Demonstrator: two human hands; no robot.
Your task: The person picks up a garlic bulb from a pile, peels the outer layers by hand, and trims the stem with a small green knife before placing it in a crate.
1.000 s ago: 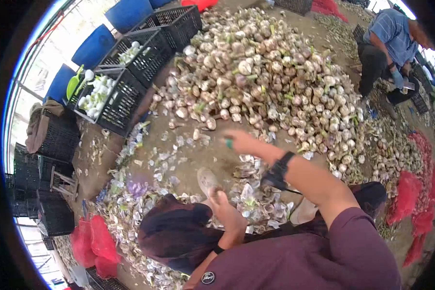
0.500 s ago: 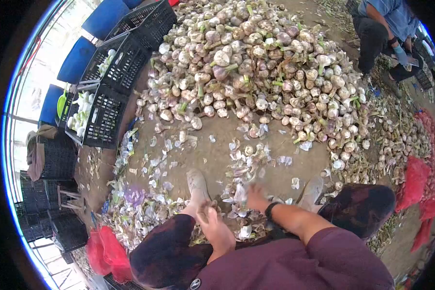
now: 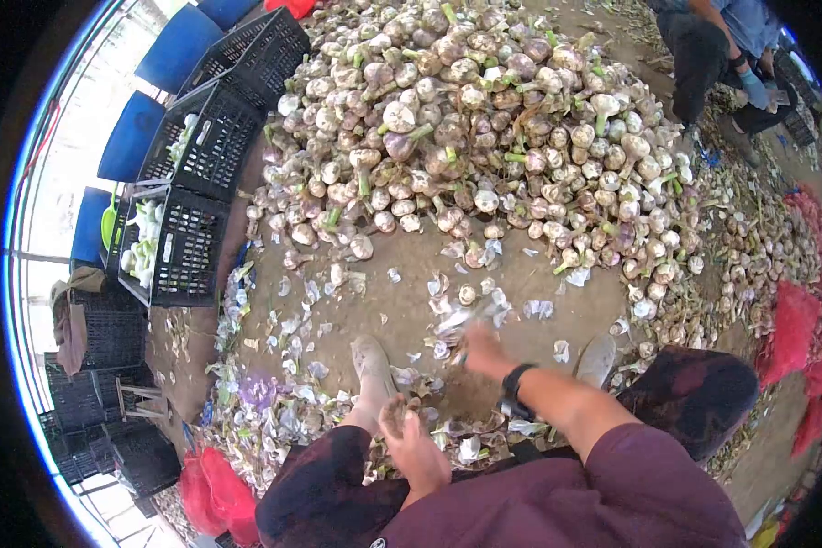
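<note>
My left hand [image 3: 415, 451] is close to my left shin, its fingers curled round a brownish, dirt-covered garlic bulb [image 3: 395, 411] that they largely hide. Out in front of my knees, my right hand [image 3: 486, 353], with a dark band at the wrist, is smeared by motion; whatever its fingers hold does not show clearly. Just beyond it lie loose garlic skins [image 3: 449, 315] and a single small bulb [image 3: 467, 294]. A large heap of untrimmed garlic bulbs [image 3: 466, 137] with short stems rises past my feet.
Black plastic crates [image 3: 190, 247] line the left side, with white trimmed garlic [image 3: 143, 245] in some. Blue barrels [image 3: 130, 137] stand behind them. Red mesh bags lie at the right [image 3: 785, 333] and lower left [image 3: 217, 493]. A person wearing a blue glove [image 3: 754, 89] sits at upper right.
My right hand has moved slightly forward, away from my body, over the skins. My left hand keeps its hold near the shin. The view has turned a little.
</note>
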